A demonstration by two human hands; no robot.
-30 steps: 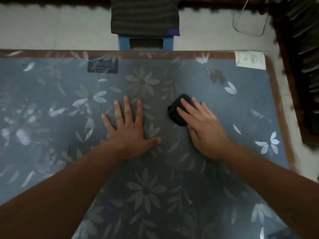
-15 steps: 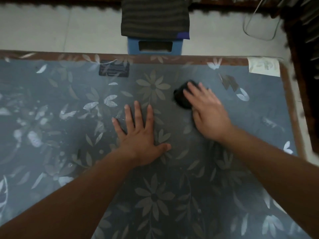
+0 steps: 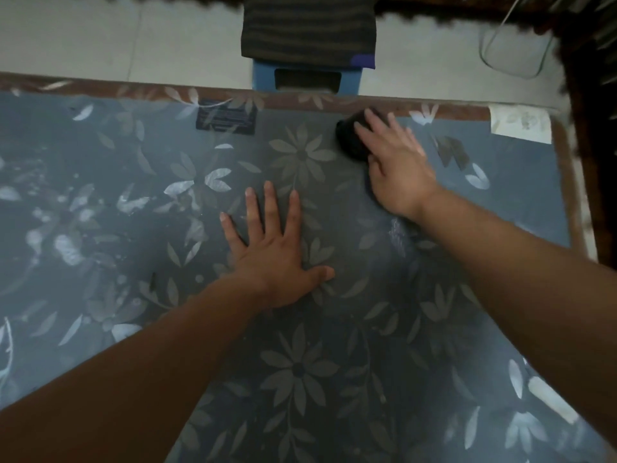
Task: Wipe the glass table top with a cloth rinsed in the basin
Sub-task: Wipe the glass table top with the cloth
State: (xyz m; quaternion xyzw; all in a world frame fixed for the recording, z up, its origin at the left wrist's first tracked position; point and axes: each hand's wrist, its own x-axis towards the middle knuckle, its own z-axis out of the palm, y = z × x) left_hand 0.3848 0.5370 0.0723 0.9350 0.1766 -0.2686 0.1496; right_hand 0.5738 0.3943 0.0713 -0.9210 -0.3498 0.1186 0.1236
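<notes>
This looks like a room in a home, dim and lived-in. The desk [image 3: 100, 155] has a glass top over a blue flower print with a brown border, and it stands on a pale tiled floor [image 3: 83, 38]. Past its far edge a blue plastic stool [image 3: 263, 78] carries folded striped fabric [image 3: 309, 28] — a loose cable [image 3: 510, 66] lies on the tiles nearby.

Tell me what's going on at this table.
A person is wiping the glass table top with a dark cloth. The right hand presses the cloth flat, fingers straight, close to the table's far edge. The left hand rests flat on the glass near the middle, fingers spread. A blue stool stands beyond the far edge. No basin is in view.
</notes>
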